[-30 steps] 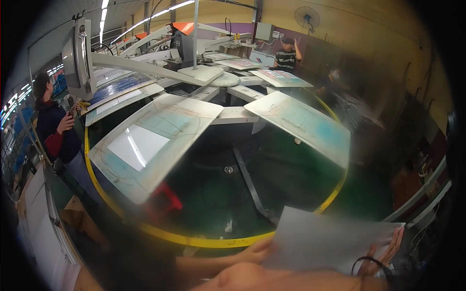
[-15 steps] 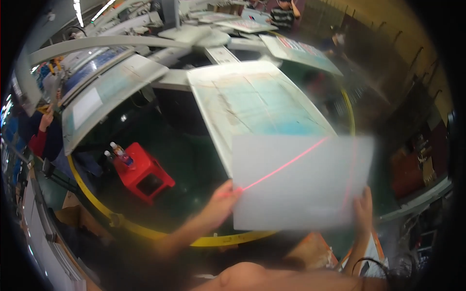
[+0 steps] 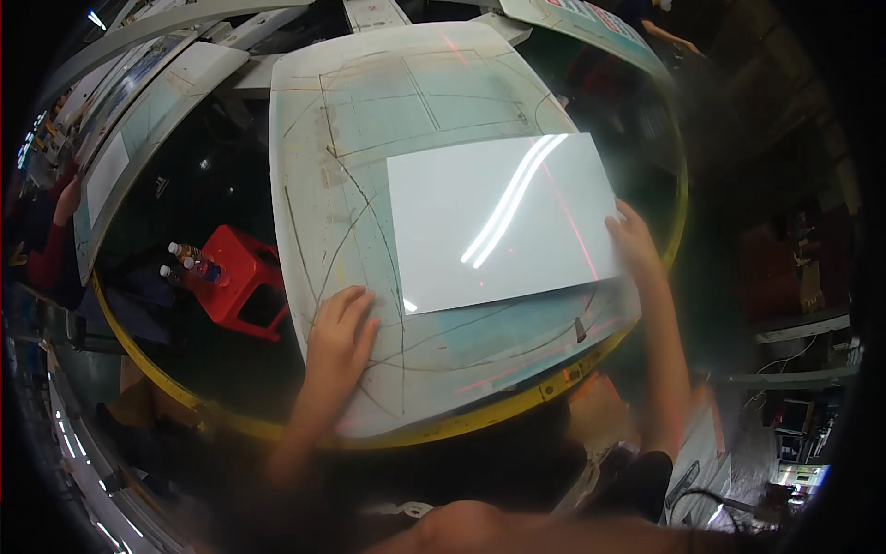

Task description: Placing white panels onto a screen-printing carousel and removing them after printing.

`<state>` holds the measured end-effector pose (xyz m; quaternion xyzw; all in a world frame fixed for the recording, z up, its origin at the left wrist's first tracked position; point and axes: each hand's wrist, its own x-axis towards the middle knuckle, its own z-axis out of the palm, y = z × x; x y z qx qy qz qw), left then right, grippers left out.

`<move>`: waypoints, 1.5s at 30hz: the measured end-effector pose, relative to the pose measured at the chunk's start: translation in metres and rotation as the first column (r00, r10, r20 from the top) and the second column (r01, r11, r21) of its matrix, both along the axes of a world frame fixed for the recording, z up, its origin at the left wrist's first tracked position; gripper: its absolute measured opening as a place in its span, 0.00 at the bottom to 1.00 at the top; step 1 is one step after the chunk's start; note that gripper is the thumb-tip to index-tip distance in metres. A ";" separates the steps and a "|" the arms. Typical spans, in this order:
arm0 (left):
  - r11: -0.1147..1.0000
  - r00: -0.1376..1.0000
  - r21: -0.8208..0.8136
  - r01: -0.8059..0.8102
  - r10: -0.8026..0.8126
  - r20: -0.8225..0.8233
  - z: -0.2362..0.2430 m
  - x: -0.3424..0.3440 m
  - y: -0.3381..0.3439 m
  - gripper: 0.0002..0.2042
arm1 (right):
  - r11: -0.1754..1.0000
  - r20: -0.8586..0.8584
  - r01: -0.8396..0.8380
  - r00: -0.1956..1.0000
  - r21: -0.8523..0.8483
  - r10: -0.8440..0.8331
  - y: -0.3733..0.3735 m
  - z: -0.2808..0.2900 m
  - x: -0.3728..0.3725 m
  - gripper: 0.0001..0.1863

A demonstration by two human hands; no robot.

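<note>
A blank glossy white sheet lies on a pale, scuffed platen with drawn lines and faded blue stains. Red light lines cross both, and a bright reflection streaks the sheet. My right hand grips the sheet's right edge with its fingertips. To the lower left of the sheet, my left hand rests on the platen, fingers slightly bent and apart, holding nothing.
A red stool with plastic bottles stands left of the platen, inside a yellow rail. Neighbouring platens flank mine. A co-worker's hand is at the far left; another person is at top right.
The white sheet went from being held up in both hands to lying on the platen. My left hand let go of it and moved onto the platen. The view has tilted down.
</note>
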<state>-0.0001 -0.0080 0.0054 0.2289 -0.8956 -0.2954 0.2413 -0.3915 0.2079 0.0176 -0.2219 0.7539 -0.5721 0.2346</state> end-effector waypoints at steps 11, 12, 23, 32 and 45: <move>0.998 0.994 -0.031 -0.051 0.054 0.093 -0.003 0.001 0.010 0.16 | 0.993 0.041 -0.056 0.998 0.104 0.052 -0.039 -0.009 0.009 0.26; 0.998 0.994 -0.027 -0.056 0.058 0.091 -0.002 0.000 0.010 0.15 | 0.993 0.046 -0.055 0.998 0.107 0.050 -0.039 -0.011 0.009 0.26; 0.997 0.993 -0.034 -0.069 0.072 0.092 0.000 -0.003 0.012 0.13 | 0.994 0.002 -0.088 0.996 0.072 0.088 -0.050 -0.007 0.015 0.26; 0.996 0.994 -0.021 -0.081 0.083 0.074 0.000 -0.005 0.014 0.13 | 0.993 0.003 -0.082 0.997 0.085 0.082 -0.051 -0.011 0.012 0.25; 0.996 0.991 -0.025 -0.088 0.090 0.097 -0.001 -0.004 0.013 0.13 | 0.988 0.011 -0.107 0.994 0.110 0.106 -0.054 -0.011 0.012 0.24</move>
